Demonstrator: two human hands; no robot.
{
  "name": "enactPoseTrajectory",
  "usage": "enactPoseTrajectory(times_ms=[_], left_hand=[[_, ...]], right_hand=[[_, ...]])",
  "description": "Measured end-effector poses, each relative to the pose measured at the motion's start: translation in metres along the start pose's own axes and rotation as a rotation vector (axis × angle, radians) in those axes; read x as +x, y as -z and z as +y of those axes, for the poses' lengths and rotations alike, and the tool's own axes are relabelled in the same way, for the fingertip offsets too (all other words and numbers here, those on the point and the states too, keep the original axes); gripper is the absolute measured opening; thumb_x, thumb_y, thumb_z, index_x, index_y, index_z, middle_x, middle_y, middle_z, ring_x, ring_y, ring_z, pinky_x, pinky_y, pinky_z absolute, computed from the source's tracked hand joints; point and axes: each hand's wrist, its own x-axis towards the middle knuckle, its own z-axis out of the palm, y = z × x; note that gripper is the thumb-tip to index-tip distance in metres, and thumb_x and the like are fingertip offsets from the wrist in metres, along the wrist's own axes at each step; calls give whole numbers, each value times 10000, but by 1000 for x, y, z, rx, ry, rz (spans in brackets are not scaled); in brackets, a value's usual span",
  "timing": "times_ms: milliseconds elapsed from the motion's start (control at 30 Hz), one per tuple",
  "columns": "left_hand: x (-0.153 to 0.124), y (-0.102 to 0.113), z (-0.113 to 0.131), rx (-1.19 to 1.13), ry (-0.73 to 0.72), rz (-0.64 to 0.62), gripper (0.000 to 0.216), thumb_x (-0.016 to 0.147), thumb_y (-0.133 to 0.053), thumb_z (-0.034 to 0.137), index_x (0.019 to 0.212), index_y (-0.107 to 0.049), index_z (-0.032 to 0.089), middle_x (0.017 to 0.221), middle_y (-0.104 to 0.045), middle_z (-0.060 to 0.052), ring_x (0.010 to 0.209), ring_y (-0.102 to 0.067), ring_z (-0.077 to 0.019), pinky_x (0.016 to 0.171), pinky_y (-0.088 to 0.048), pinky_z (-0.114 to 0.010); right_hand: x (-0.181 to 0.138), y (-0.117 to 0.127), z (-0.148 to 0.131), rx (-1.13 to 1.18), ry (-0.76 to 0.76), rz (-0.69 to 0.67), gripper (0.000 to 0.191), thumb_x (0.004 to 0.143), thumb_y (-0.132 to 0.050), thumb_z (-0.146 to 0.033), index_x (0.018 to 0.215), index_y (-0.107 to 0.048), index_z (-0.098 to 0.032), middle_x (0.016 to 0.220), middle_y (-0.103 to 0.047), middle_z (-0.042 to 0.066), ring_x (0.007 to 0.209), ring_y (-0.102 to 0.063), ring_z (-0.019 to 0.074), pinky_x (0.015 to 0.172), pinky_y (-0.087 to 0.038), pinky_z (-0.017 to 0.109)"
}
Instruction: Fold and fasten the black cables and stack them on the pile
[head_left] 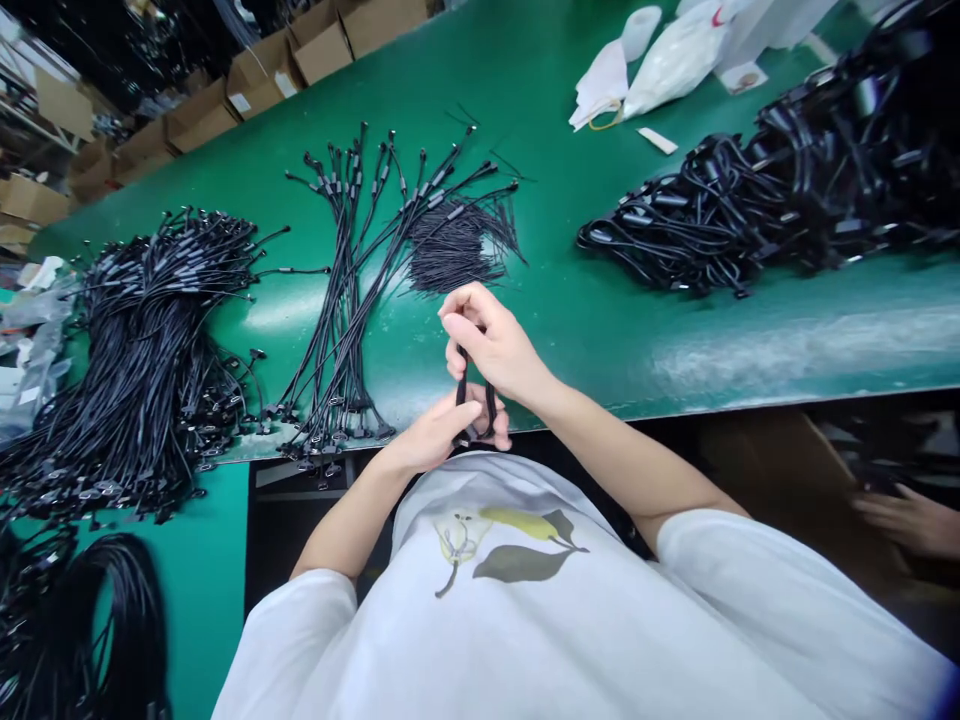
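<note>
Both my hands meet close to my chest, at the near edge of the green table (570, 300). My right hand (491, 340) is closed, pinching the upper end of a folded black cable (465, 395). My left hand (439, 432) is closed on the lower end of the same cable, thumb over it. Just beyond my hands lies a fanned row of black cables (360, 290) with connectors at both ends, and a small bunch of thin black ties (454, 245).
A big heap of black cables (142, 360) lies at the left and another heap (795, 190) at the right. White bags (675, 50) sit at the far side, cardboard boxes (262, 75) beyond. Another person's hand (907, 520) shows low right.
</note>
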Motion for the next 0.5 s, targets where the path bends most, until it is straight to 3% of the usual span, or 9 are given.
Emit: enactPoseTrajectory(times_ms=[100,200,333,500], left_hand=[[0,-12,-1,-133,20,33,500,759,-658,619,938,-564,162,667,-481,27,532,-467,-94,492,-427,-230],[6,-17,-2,-155,4,103,531,759,-617,669,873,-561,154,621,-432,45,498,-417,-77,473,-421,-214],[13,-17,-3,-229,6,100,446,808,-626,586,828,-544,149,637,-453,35,531,-462,-77,520,-446,-205],[17,-22,4,-298,37,110,375,887,-580,481,726,-475,159,532,-293,85,404,-275,-38,390,-266,-144]], right_hand=[[5,5,-4,-89,53,1,307,865,-598,-510,890,-474,-230,675,-437,-71,431,-429,40,404,-382,186],[10,5,-2,-84,75,23,266,900,-556,-480,906,-460,-232,636,-393,-84,402,-393,35,364,-346,165],[15,3,1,-28,82,2,220,915,-551,-405,917,-450,-209,646,-384,-96,375,-356,10,328,-296,132],[22,8,-3,212,-87,-43,141,908,-544,-299,927,-456,-190,643,-367,-108,363,-260,-4,306,-227,109]])
